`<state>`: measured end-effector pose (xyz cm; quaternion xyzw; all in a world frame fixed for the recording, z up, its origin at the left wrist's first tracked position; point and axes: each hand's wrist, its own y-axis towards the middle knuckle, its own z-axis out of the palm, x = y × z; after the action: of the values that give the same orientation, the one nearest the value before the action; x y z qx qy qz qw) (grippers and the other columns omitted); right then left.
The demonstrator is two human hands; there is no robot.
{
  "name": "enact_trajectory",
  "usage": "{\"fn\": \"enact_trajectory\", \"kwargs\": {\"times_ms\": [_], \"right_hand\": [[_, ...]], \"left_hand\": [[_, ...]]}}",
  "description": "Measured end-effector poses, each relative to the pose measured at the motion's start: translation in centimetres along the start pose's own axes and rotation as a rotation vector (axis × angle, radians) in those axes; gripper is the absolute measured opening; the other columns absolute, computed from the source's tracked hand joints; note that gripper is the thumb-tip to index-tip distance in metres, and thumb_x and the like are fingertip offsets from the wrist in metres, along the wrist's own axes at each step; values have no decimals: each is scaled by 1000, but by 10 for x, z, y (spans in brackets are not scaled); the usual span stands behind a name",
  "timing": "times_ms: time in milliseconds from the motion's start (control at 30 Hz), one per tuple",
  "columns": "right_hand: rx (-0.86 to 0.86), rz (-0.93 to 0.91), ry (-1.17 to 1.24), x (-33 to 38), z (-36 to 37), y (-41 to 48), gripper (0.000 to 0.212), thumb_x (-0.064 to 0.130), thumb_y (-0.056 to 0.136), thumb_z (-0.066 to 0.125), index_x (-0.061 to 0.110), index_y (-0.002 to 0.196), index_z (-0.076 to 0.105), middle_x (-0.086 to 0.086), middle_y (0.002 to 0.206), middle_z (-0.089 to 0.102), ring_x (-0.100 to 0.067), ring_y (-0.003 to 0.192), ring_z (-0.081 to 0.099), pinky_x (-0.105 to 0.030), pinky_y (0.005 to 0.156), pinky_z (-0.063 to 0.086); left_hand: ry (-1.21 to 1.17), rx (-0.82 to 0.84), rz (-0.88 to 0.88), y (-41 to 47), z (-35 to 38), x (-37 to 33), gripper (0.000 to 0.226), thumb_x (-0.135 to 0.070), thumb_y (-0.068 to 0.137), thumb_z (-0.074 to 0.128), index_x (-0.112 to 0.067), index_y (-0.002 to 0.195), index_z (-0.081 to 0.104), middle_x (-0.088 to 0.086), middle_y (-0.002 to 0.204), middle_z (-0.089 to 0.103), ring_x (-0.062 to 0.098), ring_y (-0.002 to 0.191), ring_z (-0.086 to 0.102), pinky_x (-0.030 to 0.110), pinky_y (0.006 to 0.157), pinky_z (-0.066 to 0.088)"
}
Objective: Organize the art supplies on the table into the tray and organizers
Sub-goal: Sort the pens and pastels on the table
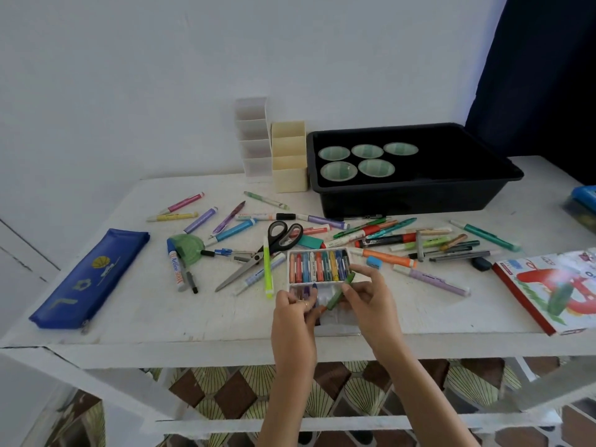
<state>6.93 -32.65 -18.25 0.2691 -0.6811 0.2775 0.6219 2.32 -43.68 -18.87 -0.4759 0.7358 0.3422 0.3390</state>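
A white crayon tray (353,253) with a row of coloured crayons lies at the table's front middle. My right hand (367,296) pinches a green crayon (340,293) slanted over the tray's lower section. My left hand (295,306) grips the tray's lower left part, where purple and blue crayons (309,290) show. Markers, pens and highlighters lie scattered across the table, along with black-handled scissors (258,253). A black tray (416,188) with several green-lined cups stands at the back right. Beside it stand a cream organizer (288,156) and a clear organizer (253,137).
A blue pencil case (90,279) lies at the left. A red-edged crayon box lid (554,291) sits at the right front. A blue item (583,201) sits at the far right edge. A green protractor (188,248) lies among the markers.
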Motion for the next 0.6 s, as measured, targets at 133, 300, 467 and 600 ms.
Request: {"fn": "enact_trajectory", "kwargs": {"times_ms": [133,300,467,600], "right_hand": [[70,-56,-18,-3,-2,-1,28,3,85,65,16,108,58,-7,80,68,-16,72,69,-27,65,58],[159,-182,-258,-5,2,-6,42,4,79,71,28,111,58,2,89,63,-11,82,61,-14,71,51],[215,-305,-584,-9,13,-8,53,5,88,60,14,137,44,1,110,43,-13,95,51,-21,91,47],[239,-413,-862,-13,18,-10,44,4,93,52,7,136,45,-6,123,37,-18,113,38,-22,99,39]], "left_hand": [[70,48,35,1,0,7,19,-14,94,54,-2,107,60,-5,84,42,-1,81,54,13,74,46],[167,180,51,6,-9,5,39,-15,94,54,-19,132,51,-2,98,37,11,90,48,17,85,42],[127,186,46,9,-10,8,39,-13,92,56,-19,130,53,-1,101,40,15,97,53,16,89,42],[67,186,37,13,-10,11,36,-11,91,58,-17,127,58,0,102,42,10,89,52,2,77,38]]}}
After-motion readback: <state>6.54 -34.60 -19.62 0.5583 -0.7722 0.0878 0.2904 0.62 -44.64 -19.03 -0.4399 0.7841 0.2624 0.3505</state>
